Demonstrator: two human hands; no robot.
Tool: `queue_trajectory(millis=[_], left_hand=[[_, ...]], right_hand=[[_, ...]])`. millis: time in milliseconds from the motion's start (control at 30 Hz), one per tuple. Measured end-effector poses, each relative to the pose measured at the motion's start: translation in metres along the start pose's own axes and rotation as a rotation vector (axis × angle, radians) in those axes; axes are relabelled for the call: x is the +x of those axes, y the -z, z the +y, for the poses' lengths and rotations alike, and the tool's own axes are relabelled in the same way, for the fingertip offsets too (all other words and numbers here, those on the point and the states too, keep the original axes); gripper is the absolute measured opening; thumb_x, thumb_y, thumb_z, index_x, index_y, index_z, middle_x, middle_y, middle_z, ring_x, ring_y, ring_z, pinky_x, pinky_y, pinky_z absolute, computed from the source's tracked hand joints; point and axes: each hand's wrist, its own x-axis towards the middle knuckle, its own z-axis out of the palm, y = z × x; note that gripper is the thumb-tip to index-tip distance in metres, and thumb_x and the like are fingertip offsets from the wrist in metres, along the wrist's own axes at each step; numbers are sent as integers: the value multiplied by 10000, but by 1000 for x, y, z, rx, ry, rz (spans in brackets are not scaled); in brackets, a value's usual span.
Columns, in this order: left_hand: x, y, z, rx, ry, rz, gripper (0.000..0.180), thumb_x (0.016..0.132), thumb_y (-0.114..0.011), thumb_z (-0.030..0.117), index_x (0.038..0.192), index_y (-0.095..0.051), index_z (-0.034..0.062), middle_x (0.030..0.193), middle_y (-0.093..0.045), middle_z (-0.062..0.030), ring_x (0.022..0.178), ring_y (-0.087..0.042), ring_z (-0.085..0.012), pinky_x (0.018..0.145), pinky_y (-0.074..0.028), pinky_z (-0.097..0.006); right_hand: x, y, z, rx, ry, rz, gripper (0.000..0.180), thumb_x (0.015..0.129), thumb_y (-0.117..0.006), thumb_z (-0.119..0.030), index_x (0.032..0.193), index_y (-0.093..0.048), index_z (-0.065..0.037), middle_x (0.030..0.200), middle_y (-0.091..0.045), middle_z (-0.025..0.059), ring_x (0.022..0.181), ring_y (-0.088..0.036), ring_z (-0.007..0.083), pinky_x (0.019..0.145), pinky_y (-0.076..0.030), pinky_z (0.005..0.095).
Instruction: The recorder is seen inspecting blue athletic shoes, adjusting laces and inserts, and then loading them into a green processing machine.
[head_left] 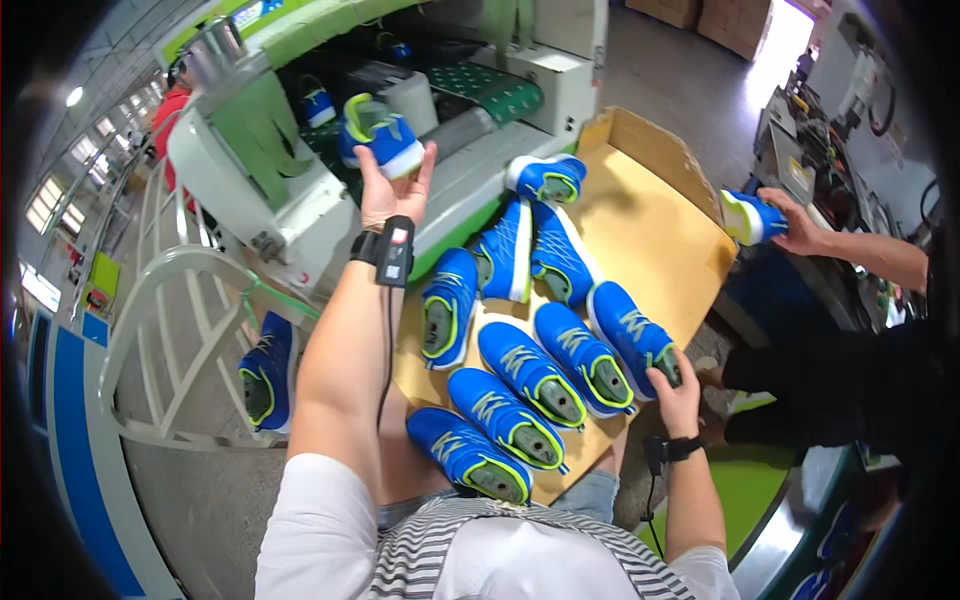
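Sitting in the left hand [393, 195], the raised shoe [398, 140] is just in front of the mouth of the machine [445, 190]. It is blue with a white sole, and the fingers grip it from below, the palm turned up. The right hand [680, 402] has its fingers closed around the heel of a second shoe [622, 318], which lies at the right edge of the tan surface [665, 230]. Eight more blue shoes lie on that surface: one row of four [525, 365] slants beside the second shoe, and a looser group of four [505, 250] lies nearer the machine. Yellow-green trim lines the openings. Dark bands with small devices circle both wrists.

Inside the machine, a smaller-looking shoe [319, 106] lies beyond the raised one, near a dotted green belt [490, 93]; green strips [245, 135] hang at the opening. To the left, one shoe [268, 375] is beside a white tube frame [185, 256]. At far right, a co-worker's hand [800, 225] grips another shoe [760, 214]. A person in red [171, 112] is behind the machine.
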Motion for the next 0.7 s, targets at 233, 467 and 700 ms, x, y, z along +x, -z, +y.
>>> queue_trajectory(millis=[233,467,700], left_hand=[[-22,2,0,34,82,177,724,1000,-456,593,1329,-496,-50,1319,-571,-210,1233,-567,-353,1046,-512,-492],[-107,27,-29,1479,21,-261,471,986,-645,294,1380,-562,51,1428,-567,-137,1322,-540,-260,1084,-423,-369],[-143,77,-71,2404,-347,-495,545,863,-723,373,1342,-614,137,1552,-422,-106,1427,-329,-441,1107,-271,-670]], right_hand=[[7,22,-84,-32,138,109,447,880,-732,-121,1264,-581,51,1162,-648,99,1047,-602,170,970,-465,316],[186,-85,-241,266,544,-37,411,919,-711,-171,1262,-606,28,1093,-681,70,984,-631,119,875,-505,270],[354,-278,-239,-178,378,-142,659,968,-573,-279,1563,-311,-169,1412,-536,259,1287,-524,432,1079,-415,456]])
